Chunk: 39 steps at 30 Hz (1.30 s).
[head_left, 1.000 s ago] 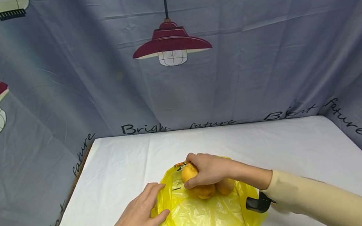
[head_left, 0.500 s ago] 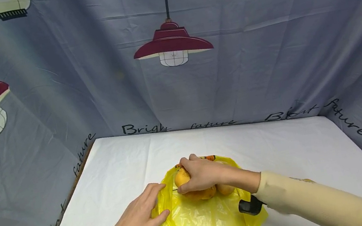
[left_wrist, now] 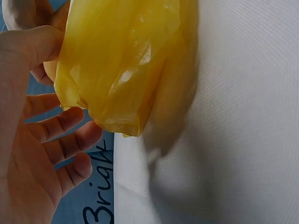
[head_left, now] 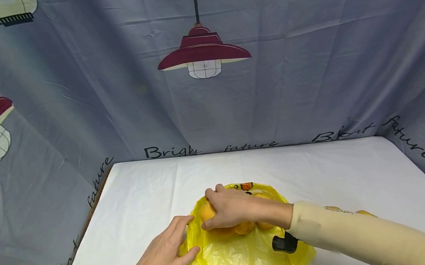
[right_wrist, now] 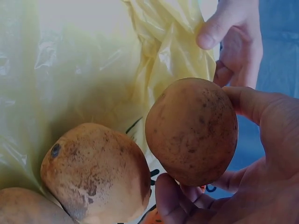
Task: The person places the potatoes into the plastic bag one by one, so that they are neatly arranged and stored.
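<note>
My right hand [head_left: 228, 206] holds a round yellow-orange fruit [right_wrist: 191, 133] with dark specks, its kind unclear, over the far left part of a yellow plastic bag [head_left: 245, 257]. The fingers and thumb grip it from the sides. Beside it in the bag lies a bigger-looking fruit [right_wrist: 98, 172] with brown blemishes, and another fruit [right_wrist: 28, 207] shows only partly. At the bag's left rim, my left hand [head_left: 161, 256] touches the plastic with thumb and fingers spread apart. In the left wrist view, the thumb and forefinger tips pass behind the plastic.
The bag stands wide-mouthed on a table with a white cloth [head_left: 139, 195]. More fruit [head_left: 332, 208] peeks out past the right sleeve, mostly hidden by it. A grey-blue printed curtain [head_left: 298, 91] hangs round the table's back and sides.
My right hand has moved left over the bag with the fruit, and lies a little lower. Fruit behind the right sleeve has come into view. The left hand stays at the rim.
</note>
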Motion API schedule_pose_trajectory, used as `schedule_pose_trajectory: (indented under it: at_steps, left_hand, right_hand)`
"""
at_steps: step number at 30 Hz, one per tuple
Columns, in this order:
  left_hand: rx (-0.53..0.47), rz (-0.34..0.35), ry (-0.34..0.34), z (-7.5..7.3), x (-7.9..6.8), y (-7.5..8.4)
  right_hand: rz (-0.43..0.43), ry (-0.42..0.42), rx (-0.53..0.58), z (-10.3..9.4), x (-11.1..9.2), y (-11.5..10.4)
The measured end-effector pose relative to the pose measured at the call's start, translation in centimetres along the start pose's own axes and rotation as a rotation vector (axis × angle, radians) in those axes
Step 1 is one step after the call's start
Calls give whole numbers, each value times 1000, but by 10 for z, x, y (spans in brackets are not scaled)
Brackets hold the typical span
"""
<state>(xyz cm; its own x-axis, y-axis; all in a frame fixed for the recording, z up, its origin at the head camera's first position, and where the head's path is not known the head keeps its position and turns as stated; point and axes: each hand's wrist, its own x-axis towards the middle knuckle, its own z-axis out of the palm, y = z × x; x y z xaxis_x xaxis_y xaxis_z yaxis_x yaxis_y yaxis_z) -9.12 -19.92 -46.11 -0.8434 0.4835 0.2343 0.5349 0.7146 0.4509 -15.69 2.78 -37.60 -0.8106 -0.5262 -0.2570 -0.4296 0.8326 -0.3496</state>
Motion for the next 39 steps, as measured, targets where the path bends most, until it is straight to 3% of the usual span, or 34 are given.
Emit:
schedule_pose_trajectory:
  at_steps: [16,39]
  left_hand:
    - [-3,-3,-21,1,1,0]
    - [-5,6,-25,3,2,0]
  right_hand:
    - [-33,28,-140,16,9,-7]
    - [4,40,-257,36,15,-5]
